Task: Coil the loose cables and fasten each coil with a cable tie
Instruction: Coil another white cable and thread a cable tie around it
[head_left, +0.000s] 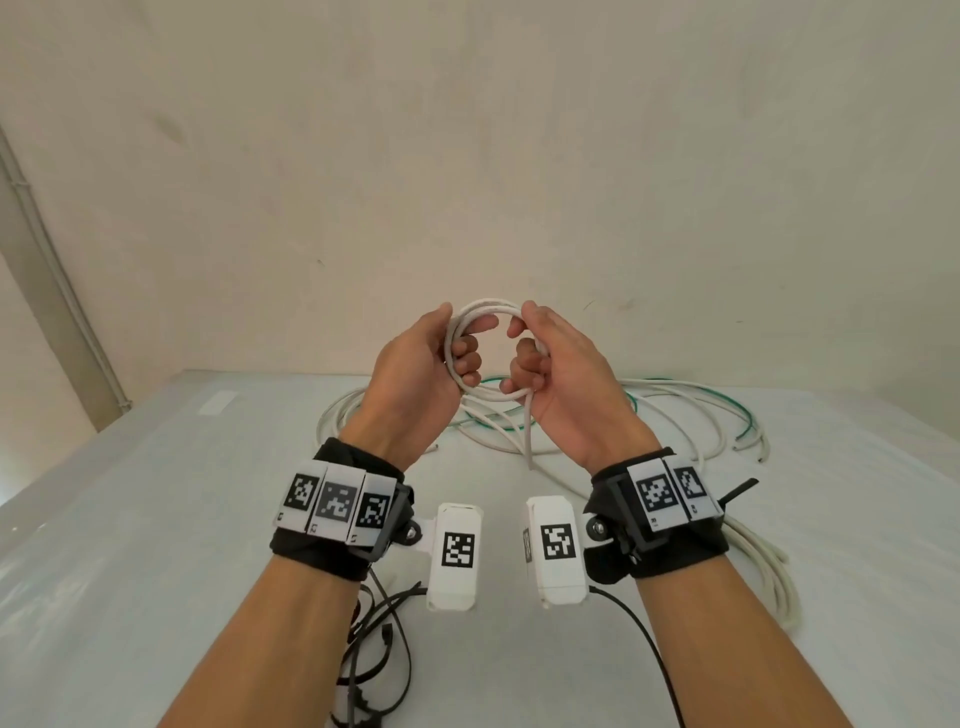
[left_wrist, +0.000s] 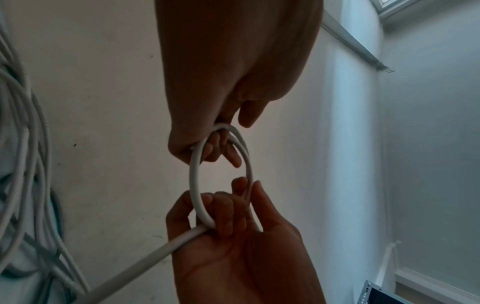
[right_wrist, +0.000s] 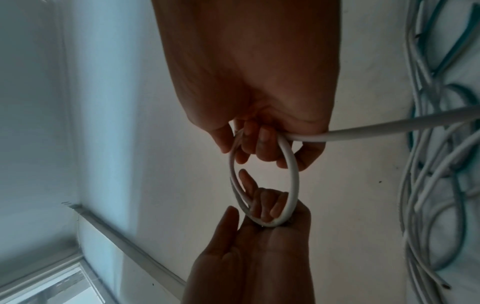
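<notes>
Head view, left to right: black cable ties (head_left: 374, 654) are lying on the table (head_left: 156, 519) under the left forearm, untouched. Left hand (head_left: 415, 374) is gripping the left side of the white coil (head_left: 488, 306) — fingers curled through the ring, thumb lying along the outside. Coil is sitting raised above the table, spanning the gap between both hands, a few turns stacked. Right hand (head_left: 561, 379) is clenching the coil's right side, fingers hooked through the ring, thumb on top. White tail (head_left: 529, 436) is hanging out of the bottom of the right fist down toward the table. Behind and to the right, loose white cables (head_left: 691, 415) with a green cable (head_left: 727, 405) among them are sprawling on the table, well apart from the grip.

Left wrist view is showing the same ring (left_wrist: 221, 174) pinned between left hand (left_wrist: 223, 115) at top and right hand (left_wrist: 239, 246) at bottom — tail (left_wrist: 145, 259) is exiting the right fist. Right wrist view is agreeing: the ring is threaded over both sets of fingers.
</notes>
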